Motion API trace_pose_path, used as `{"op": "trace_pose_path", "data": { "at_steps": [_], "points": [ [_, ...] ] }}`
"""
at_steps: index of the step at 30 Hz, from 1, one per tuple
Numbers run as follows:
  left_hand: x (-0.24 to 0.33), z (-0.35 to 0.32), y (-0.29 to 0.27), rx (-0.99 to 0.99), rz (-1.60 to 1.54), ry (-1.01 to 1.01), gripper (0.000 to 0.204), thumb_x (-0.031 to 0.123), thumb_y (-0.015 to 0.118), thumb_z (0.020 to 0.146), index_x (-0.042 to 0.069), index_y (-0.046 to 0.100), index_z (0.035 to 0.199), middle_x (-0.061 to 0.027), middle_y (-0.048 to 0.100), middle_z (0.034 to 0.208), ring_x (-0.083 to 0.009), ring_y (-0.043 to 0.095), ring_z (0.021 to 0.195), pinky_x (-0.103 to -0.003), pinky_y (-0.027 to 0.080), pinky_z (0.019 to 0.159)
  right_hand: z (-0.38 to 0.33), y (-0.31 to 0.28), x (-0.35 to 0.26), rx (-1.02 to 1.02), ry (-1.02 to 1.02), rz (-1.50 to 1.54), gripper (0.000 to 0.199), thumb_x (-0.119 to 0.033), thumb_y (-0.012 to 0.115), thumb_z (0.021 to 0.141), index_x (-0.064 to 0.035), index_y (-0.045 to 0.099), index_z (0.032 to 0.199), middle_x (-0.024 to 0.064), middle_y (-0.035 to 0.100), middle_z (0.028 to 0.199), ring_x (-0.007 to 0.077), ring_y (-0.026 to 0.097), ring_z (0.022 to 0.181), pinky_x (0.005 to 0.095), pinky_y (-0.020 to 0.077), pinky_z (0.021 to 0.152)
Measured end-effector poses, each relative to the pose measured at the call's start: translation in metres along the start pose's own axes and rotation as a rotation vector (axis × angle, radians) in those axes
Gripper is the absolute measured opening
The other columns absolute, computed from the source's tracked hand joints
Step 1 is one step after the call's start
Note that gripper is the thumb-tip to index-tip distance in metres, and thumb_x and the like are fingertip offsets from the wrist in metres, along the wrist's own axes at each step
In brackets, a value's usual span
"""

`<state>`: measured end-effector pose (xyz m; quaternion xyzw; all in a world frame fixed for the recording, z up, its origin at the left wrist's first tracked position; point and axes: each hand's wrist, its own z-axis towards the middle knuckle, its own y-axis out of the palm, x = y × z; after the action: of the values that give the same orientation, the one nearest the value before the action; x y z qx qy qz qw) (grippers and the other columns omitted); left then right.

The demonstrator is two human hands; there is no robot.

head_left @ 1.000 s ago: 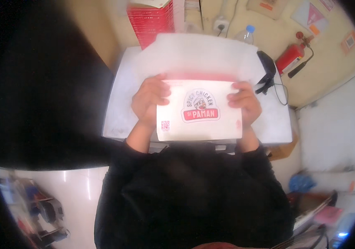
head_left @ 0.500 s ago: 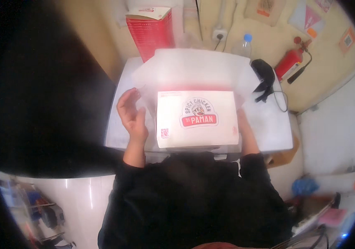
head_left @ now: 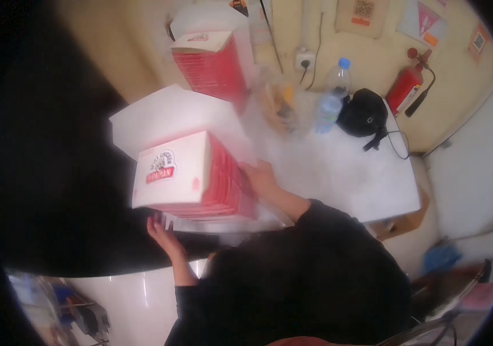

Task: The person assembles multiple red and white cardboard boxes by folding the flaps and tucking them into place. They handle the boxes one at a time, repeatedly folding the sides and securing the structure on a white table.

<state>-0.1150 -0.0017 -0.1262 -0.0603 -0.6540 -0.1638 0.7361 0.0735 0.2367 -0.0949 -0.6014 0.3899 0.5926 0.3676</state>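
Where the cream wall meets the white table (head_left: 367, 184), several signs hang: a tan square sheet (head_left: 360, 12) with an orange strip at the top centre, a pale sheet bearing a pink triangle (head_left: 425, 20) to its right, and a small orange-edged square (head_left: 477, 40) at the far right. A second stack (head_left: 212, 63) of red-sided cartons with a white top stands at the table's back left. Beside it are a wall socket (head_left: 305, 59), a clear bottle (head_left: 332, 98) with a blue cap, a black pouch (head_left: 364, 112) with a trailing cord, and a red extinguisher (head_left: 406, 86) leaning against the wall.

The stack (head_left: 192, 176) in hand is a block of flat cartons, white on its top face with a round red-and-white emblem and a small red mark near one corner; its visible sides are red and ribbed by the layered edges. It sits tilted at the table's left front edge, over a large white sheet (head_left: 171, 115).

The right hand (head_left: 260, 176) lies flat against the stack's right side, fingers spread, touching it. The left hand (head_left: 160, 228) is under the stack's near lower edge, fingers open against it. Neither hand is closed around it; the block is pressed between them.
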Motion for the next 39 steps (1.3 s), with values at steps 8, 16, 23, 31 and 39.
{"op": "trace_pose_path", "data": {
  "at_steps": [8, 16, 23, 31, 39],
  "points": [
    [-0.024, -0.013, -0.043, -0.027, 0.066, 0.006, 0.059, 0.046, 0.048, 0.095, 0.011, 0.03, 0.138, -0.0106, 0.042, 0.135, -0.025, 0.049, 0.115, -0.04, 0.041, 0.095, 0.175, 0.017, -0.016, 0.118, -0.45, -0.558, 0.044, -0.039, 0.048, 0.093, -0.0009, 0.062, 0.111, 0.0228, 0.065, 0.088, 0.0362, 0.062, 0.086, 0.0436, 0.0464, 0.082],
    [-0.017, -0.035, -0.037, -0.059, 0.039, -0.075, 0.059, 0.046, 0.05, 0.094, 0.009, 0.032, 0.136, -0.0099, 0.042, 0.132, -0.0211, 0.05, 0.11, -0.037, 0.043, 0.092, 0.288, 0.0, -0.006, 0.133, -0.408, -0.846, 0.045, -0.042, 0.043, 0.094, -0.0152, 0.053, 0.129, 0.0265, 0.057, 0.117, 0.0445, 0.056, 0.106, 0.0485, 0.0438, 0.091],
    [-0.002, -0.036, -0.034, -0.103, 0.11, -0.073, 0.056, 0.043, 0.05, 0.095, 0.007, 0.033, 0.134, -0.01, 0.042, 0.131, -0.0212, 0.05, 0.111, -0.036, 0.042, 0.092, 0.241, 0.029, -0.021, 0.215, -0.129, -0.488, 0.043, -0.023, 0.048, 0.09, -0.0001, 0.05, 0.126, 0.0252, 0.058, 0.1, 0.0384, 0.058, 0.099, 0.0453, 0.0448, 0.087],
    [0.003, -0.048, -0.016, -0.173, 0.11, -0.1, 0.047, 0.029, 0.048, 0.097, 0.006, 0.031, 0.135, -0.0121, 0.042, 0.132, -0.0229, 0.049, 0.113, -0.035, 0.039, 0.096, 0.133, 0.057, 0.017, 0.402, -0.899, -0.482, 0.041, -0.015, 0.06, 0.079, 0.0014, 0.054, 0.116, 0.0259, 0.052, 0.118, 0.0388, 0.048, 0.114, 0.0471, 0.0361, 0.098],
    [0.027, -0.049, -0.019, -0.286, 0.177, 0.036, 0.045, 0.022, 0.051, 0.096, 0.007, 0.033, 0.134, -0.0103, 0.043, 0.131, -0.0199, 0.049, 0.113, -0.035, 0.039, 0.096, 0.172, 0.078, 0.055, -0.309, -0.582, -0.944, 0.056, -0.027, 0.063, 0.079, -0.0049, 0.048, 0.129, 0.02, 0.047, 0.129, 0.0386, 0.041, 0.121, 0.0493, 0.0306, 0.104]
  ]
}}
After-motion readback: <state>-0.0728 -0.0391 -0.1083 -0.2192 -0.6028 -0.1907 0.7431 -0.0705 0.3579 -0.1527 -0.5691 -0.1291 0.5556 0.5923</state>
